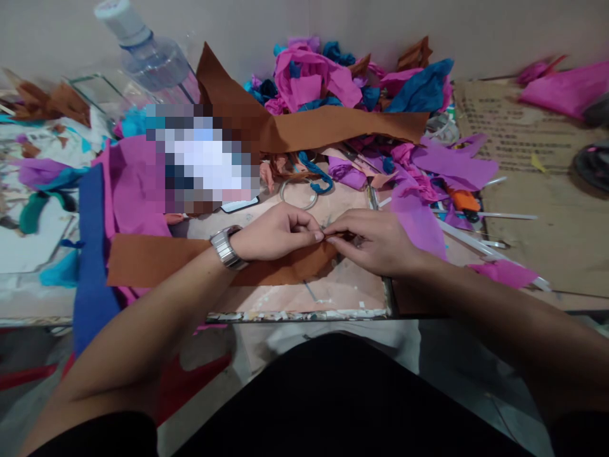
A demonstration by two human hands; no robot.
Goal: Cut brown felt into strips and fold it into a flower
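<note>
My left hand (278, 231), with a metal watch (226, 247) on its wrist, and my right hand (373, 241) meet fingertip to fingertip over a long brown strip of crepe paper (157, 257). Both hands are closed in a pinch on the strip's right end, which lies on a pinkish board (333, 295). A thin wire or stick seems to lie between the fingers; I cannot make it out clearly.
Crumpled pink, purple, blue and brown paper (328, 82) piles up behind. A second brown strip (333, 127), a wire ring (299, 192), a plastic bottle (147, 54), a blue sheet (90, 254), white sticks (504, 216) and brown cardboard (533, 165) surround the board.
</note>
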